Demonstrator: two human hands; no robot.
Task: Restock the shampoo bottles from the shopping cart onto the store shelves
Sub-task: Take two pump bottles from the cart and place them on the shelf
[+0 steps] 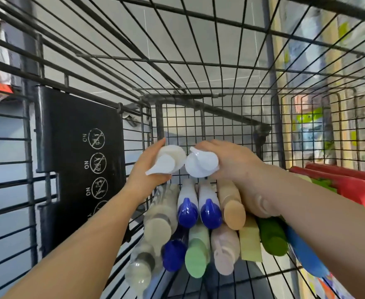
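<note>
Left fingers: the left hand (149,167) has its fingers curled around a white pump bottle (166,161); the thumb side lies under the pump head.
Right fingers: the right hand (231,162) is wrapped around a second white pump bottle (201,162); the fingers themselves are mostly hidden behind the pump.
Two held bottles: they are side by side, pump heads almost touching, above the pile in the shopping cart (199,117).
Pile below the hands: two white bottles with blue caps (199,210) lie next to each other, and a beige bottle (231,203) lies just to their right, under the right wrist.
Nearer row: a clear bottle (155,223), a dark blue cap (174,253), a pale green bottle (196,255), a pinkish bottle (224,253), a yellowish box (250,242), a green bottle (272,236) and a blue bottle (306,255).
Right side of cart: red bottles (349,184) lie beyond the right forearm.
Cart wall: a black flap (76,147) with round warning signs is at the left.
Outside: blurred shelves with goods (306,126) are seen through the wire.
</note>
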